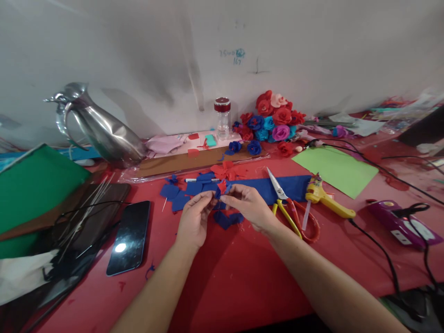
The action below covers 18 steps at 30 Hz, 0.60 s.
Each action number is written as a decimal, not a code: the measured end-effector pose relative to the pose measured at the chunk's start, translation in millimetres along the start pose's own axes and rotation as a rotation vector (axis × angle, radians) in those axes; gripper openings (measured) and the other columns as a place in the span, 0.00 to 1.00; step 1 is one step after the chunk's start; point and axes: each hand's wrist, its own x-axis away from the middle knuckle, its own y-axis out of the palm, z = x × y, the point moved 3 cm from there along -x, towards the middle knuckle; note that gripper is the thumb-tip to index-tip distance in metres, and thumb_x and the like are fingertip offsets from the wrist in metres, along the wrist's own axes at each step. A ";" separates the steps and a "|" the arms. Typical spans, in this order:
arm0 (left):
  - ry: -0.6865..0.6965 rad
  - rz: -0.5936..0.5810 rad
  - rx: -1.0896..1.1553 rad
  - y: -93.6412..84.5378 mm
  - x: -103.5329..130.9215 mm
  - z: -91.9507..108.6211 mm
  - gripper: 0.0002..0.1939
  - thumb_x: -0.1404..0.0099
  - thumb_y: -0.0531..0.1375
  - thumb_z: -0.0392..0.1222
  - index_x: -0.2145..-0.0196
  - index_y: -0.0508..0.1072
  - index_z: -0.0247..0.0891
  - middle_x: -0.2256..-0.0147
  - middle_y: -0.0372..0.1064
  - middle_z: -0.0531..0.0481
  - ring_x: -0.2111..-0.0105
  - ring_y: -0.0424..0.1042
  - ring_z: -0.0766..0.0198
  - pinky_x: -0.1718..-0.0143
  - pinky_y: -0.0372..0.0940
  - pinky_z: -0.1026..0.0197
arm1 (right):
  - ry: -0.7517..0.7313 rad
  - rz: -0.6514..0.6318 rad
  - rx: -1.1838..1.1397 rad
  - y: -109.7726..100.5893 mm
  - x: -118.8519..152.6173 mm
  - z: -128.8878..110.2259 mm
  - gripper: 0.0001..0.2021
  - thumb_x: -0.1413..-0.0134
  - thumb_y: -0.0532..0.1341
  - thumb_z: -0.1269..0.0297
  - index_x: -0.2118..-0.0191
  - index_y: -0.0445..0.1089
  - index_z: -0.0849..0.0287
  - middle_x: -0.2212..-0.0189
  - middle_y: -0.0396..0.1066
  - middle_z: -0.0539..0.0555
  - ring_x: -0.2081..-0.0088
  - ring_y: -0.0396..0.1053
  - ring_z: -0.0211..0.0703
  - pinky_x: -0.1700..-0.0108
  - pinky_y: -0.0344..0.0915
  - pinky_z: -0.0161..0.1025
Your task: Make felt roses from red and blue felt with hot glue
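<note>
A small red and blue paper flower is held between my two hands above the red table. My left hand pinches it low on its left side. The fingers of my right hand are closed on its right edge. Blue paper pieces lie behind and to the left of my hands, with more blue pieces just below the flower. Red paper pieces are behind it. Scissors with red and yellow handles rest to the right, over a blue paper strip.
A black phone lies left. Right are a yellow glue gun, green paper and a purple device with cords. A metal jug, lidded glass and paper roses stand along the wall.
</note>
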 end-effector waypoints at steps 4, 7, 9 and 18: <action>-0.011 -0.002 -0.016 -0.6 0.6 0.8 0.16 0.58 0.73 0.50 0.77 0.77 0.36 0.77 0.71 0.52 0.75 0.68 0.67 0.68 0.65 0.62 | -0.002 0.000 0.029 -0.7 -0.7 1.2 0.15 0.57 0.70 0.54 0.75 0.67 0.58 0.80 0.68 0.45 0.76 0.67 0.34 0.69 0.63 0.34; 0.018 0.002 -0.048 -1.5 0.8 1.1 0.15 0.60 0.73 0.48 0.77 0.78 0.36 0.78 0.71 0.52 0.75 0.67 0.67 0.69 0.64 0.62 | 0.005 0.002 0.022 -1.0 -0.9 1.3 0.15 0.58 0.71 0.54 0.75 0.67 0.58 0.80 0.68 0.44 0.75 0.67 0.34 0.69 0.64 0.34; 0.031 0.012 -0.060 -1.8 1.0 0.9 0.13 0.61 0.73 0.45 0.78 0.78 0.37 0.79 0.72 0.53 0.75 0.68 0.67 0.68 0.63 0.63 | 0.014 0.004 0.003 -0.9 -1.0 1.3 0.16 0.60 0.71 0.54 0.75 0.67 0.58 0.80 0.68 0.44 0.76 0.67 0.33 0.69 0.64 0.34; 0.106 0.037 -0.156 0.2 2.8 3.3 0.09 0.58 0.70 0.43 0.79 0.78 0.37 0.79 0.73 0.51 0.75 0.68 0.65 0.68 0.63 0.61 | 0.006 -0.016 0.034 -1.3 -2.0 1.4 0.15 0.58 0.70 0.54 0.75 0.67 0.58 0.80 0.67 0.44 0.76 0.67 0.34 0.69 0.64 0.34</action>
